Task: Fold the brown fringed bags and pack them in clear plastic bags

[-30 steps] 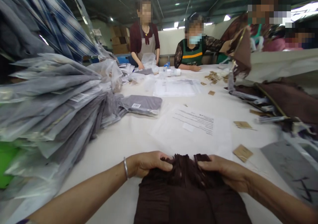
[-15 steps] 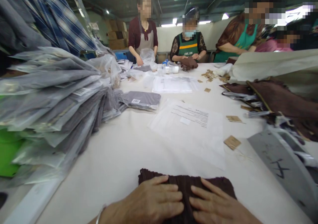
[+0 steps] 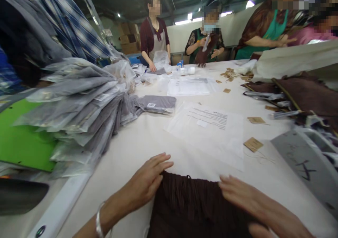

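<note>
A dark brown pleated garment (image 3: 190,206) lies flat on the white table (image 3: 137,143) right in front of me. My left hand (image 3: 148,180), with a metal bangle on the wrist, rests open along the garment's left edge, fingers stretched out. Flat and open as well, my right hand (image 3: 248,199) presses on the garment's upper right part; it is somewhat blurred. Just beyond the garment lies a clear printed plastic bag (image 3: 208,130).
A tall slanting stack of bagged grey garments (image 3: 79,104) fills the left side. Brown paper tags (image 3: 252,144) lie scattered on the right, near a heap of brown cloth (image 3: 303,97). A grey tray (image 3: 303,164) stands at the right edge. Several other people work at the far side.
My hands have spread apart from the garment's middle toward its left and right sides. The garment now reaches further up the table. A co-worker at the far side has lifted a brown garment.
</note>
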Motion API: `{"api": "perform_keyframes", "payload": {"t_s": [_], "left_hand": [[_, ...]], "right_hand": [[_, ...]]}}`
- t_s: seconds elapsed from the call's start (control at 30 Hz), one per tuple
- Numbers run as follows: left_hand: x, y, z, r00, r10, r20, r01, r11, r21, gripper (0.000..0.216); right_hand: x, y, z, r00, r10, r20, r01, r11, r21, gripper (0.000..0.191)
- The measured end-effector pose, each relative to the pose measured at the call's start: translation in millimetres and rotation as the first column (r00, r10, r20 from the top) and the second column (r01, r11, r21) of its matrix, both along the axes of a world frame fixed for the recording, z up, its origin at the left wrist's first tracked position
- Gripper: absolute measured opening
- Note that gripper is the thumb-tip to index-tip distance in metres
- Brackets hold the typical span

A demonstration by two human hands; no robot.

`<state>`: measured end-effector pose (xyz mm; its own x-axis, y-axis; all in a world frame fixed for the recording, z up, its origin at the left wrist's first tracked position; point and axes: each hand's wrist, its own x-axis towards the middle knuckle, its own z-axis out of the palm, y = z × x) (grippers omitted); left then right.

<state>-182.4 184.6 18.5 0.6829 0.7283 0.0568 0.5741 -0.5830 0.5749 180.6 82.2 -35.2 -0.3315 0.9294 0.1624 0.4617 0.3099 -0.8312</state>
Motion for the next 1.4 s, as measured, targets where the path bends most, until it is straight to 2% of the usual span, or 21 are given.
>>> {"api": "perform_keyframes", "payload": {"t_s": [0.07,0.1,0.17,0.23,0.37,0.47,0.53,0.6,0.7,0.77,0.83,0.93,1.07,1.17,1.23,1.3,1.4], "left_hand": [[2.5,9.7,-8.4,0.998,-0.034,-0.055,0.036,0.998,0.047,0.051],[3.2,10.3,-13.4,0.996,-0.06,-0.069,0.063,0.997,0.051,0.052],[3.2,3.2,-20.7,0.993,-0.094,-0.072,0.099,0.993,0.068,0.052],[1.7,-11.1,-21.1,0.989,-0.129,-0.067,0.135,0.985,0.103,0.048],[-0.3,-39.1,-6.9,0.977,-0.209,-0.035,0.211,0.972,0.101,0.032],[7.1,-43.5,3.4,0.99,-0.129,0.052,0.124,0.988,0.09,0.031],[19.4,-36.4,5.2,0.992,-0.083,0.09,0.071,0.989,0.127,0.035],[36.3,-24.3,2.3,0.996,-0.05,0.069,0.038,0.987,0.154,0.049],[63.0,-7.9,-5.3,0.997,-0.006,-0.078,0.015,0.993,0.12,0.062],[76.2,-5.0,-7.8,0.987,0.0,-0.161,0.016,0.995,0.093,0.05],[83.5,-10.7,-7.6,0.983,0.01,-0.186,0.008,0.995,0.098,0.038],[84.9,-32.3,-7.9,0.982,0.057,-0.181,-0.033,0.991,0.131,0.033],[79.5,-68.2,-16.8,0.967,0.053,-0.249,-0.006,0.982,0.186,0.029],[72.3,-88.8,-18.1,0.941,0.018,-0.339,0.055,0.977,0.206,0.023],[64.8,-97.3,-9.8,0.928,-0.01,-0.373,0.082,0.981,0.178,0.02],[55.9,-99.8,4.3,0.929,-0.014,-0.369,0.077,0.985,0.156,0.02],[46.1,-87.4,23.1,0.959,0.056,-0.276,-0.005,0.983,0.181,0.028]], "right_hand": [[-13.0,21.4,15.3,0.984,-0.034,0.173,0.037,0.999,-0.012,0.057],[-20.4,29.5,21.1,0.971,-0.009,0.237,0.019,0.999,-0.04,0.062],[-34.1,37.0,29.4,0.946,0.117,0.301,-0.095,0.992,-0.087,0.064],[-43.3,33.5,34.1,0.923,0.221,0.316,-0.208,0.975,-0.076,0.064],[-45.8,15.4,26.7,0.876,0.378,0.3,-0.402,0.915,0.022,0.062],[-40.8,6.0,14.6,0.798,0.467,0.38,-0.55,0.823,0.143,0.06],[-38.9,0.9,15.7,0.779,0.427,0.459,-0.581,0.767,0.271,0.059],[-39.5,-4.4,26.0,0.801,0.32,0.506,-0.542,0.747,0.385,0.062],[-42.2,-11.1,43.3,0.843,0.06,0.534,-0.369,0.787,0.495,0.064],[-41.6,-13.3,45.5,0.833,-0.06,0.55,-0.292,0.798,0.528,0.064],[-37.9,-13.8,39.4,0.817,-0.121,0.564,-0.242,0.815,0.526,0.065],[-32.7,-13.0,26.5,0.812,-0.161,0.56,-0.151,0.87,0.469,0.068],[-41.2,-10.3,22.1,0.856,-0.1,0.507,-0.116,0.919,0.377,0.077],[-55.0,-9.9,24.6,0.868,0.053,0.494,-0.215,0.936,0.277,0.081],[-61.5,-12.6,26.1,0.85,0.173,0.498,-0.313,0.926,0.213,0.081],[-64.2,-17.0,28.2,0.825,0.24,0.512,-0.372,0.913,0.17,0.079],[-65.6,-19.8,33.7,0.829,0.201,0.522,-0.342,0.92,0.19,0.07]]}}
